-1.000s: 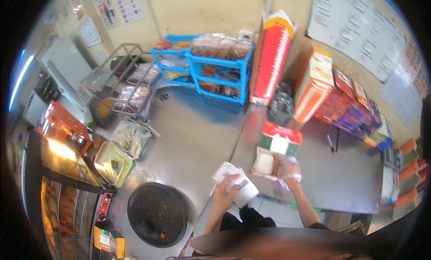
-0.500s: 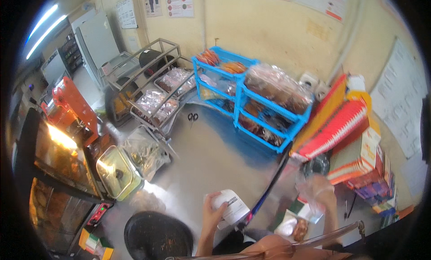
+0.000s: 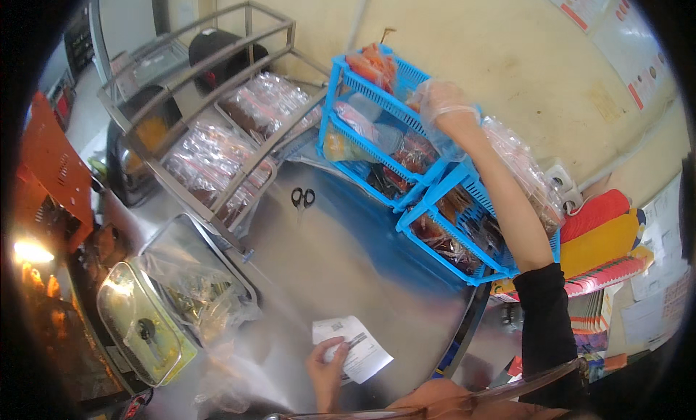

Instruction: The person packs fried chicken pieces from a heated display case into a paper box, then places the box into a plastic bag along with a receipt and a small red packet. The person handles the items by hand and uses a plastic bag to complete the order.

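My left hand grips a printed white paper slip above the steel counter, near its front. My right arm stretches up to a blue plastic tiered rack. My right hand, covered by a thin clear plastic glove, is at the rack's top level, beside orange bagged items and clear bagged goods. Its fingertips are hidden in plastic and the rack, so I cannot see what they touch.
A steel frame rack of silvery packets stands left, with black scissors beside it. Further left are a lidded container, a bagged tray, an orange machine and a lit cabinet. Red and yellow packaging leans at right.
My view has swung toward the racks. My right hand has left the open food box and moved up to the blue rack. My left hand still holds the paper.
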Available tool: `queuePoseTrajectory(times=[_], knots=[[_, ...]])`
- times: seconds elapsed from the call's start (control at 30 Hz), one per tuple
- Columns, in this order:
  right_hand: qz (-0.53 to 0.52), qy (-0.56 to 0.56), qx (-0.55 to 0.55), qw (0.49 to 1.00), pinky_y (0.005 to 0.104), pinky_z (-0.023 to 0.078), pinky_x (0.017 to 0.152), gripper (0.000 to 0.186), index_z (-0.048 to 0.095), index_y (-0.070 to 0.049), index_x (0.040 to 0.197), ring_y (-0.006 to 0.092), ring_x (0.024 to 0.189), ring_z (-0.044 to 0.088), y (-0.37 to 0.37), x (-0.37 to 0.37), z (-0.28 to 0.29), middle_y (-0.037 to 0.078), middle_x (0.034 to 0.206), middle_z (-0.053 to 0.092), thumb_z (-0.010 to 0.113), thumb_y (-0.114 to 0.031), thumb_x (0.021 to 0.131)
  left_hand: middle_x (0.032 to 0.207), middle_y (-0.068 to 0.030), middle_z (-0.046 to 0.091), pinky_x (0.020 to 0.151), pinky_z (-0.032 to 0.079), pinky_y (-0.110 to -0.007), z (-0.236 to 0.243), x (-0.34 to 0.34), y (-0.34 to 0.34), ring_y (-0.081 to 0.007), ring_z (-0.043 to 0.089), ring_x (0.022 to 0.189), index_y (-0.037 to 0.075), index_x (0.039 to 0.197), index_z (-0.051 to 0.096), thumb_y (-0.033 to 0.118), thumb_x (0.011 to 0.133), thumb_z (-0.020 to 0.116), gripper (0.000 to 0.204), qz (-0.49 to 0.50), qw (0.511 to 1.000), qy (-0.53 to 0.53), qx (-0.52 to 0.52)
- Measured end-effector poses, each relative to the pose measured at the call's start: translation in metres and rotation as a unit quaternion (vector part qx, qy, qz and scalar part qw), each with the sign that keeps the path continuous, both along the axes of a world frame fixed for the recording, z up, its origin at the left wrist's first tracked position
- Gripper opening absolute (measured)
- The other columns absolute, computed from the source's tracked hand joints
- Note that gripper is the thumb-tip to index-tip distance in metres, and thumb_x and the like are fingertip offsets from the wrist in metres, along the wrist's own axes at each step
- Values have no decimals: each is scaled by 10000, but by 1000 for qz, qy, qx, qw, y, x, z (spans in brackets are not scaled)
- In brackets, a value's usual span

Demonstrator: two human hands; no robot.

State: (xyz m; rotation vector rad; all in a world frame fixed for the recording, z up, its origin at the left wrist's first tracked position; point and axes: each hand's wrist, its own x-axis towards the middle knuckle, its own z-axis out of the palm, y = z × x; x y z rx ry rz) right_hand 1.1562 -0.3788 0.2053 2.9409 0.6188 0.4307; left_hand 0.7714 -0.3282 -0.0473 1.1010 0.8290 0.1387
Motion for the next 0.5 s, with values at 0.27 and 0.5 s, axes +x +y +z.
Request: queuePoseTrajectory(times=[0.27,0.5], knots=[[-101,169,-143,970,417,531,769,219,713,-45,917,331,901,664,-3,-1,-103,193,1018,666,572,-150,786,911,-90,658,732,480,-255,-3,4,10,-139,593,834,-27,960,684,49,813,677,165,33,999,20,8],[-118,101,-11,988,412,451,958,293,685,-25,1035,335,1086,597,-12,54,-169,182,1102,650,539,-179,832,929,-86,641,767,474,-265,25,-17,10,-147,592,850,-13,1015,666,36,827,643,196,66,998,10,12]])
